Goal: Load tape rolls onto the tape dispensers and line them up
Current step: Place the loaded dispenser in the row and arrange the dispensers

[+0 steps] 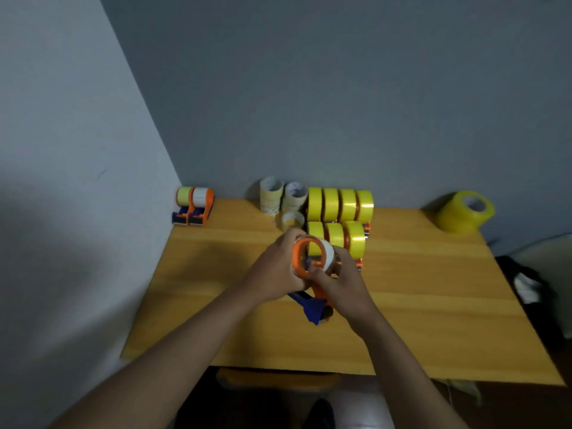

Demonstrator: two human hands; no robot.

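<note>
Orange-and-blue tape dispenser [311, 274], held above mid-table [418, 289], white tape roll [328, 255] partly seated in its orange ring; left hand [275, 270] wrapped around ring side, right hand [342, 283] gripping roll and frame. Advised: roll kept square to hub, pressed evenly until fully seated. Two loaded dispensers [195, 205] lined up at far left corner.

The surface [402, 305] was a warm yellow-orange wood with faint lengthwise grain. The held tape dispenser [312, 274] had an orange frame, a blue handle and a white roll. Behind it stood loaded dispensers [340, 204] with bright yellow tape (glossy highlights on each). Two corner dispensers [195, 205] were orange and blue. The spare rolls [280, 196] looked pale cream, the wall [340, 88] grey-blue.
</note>
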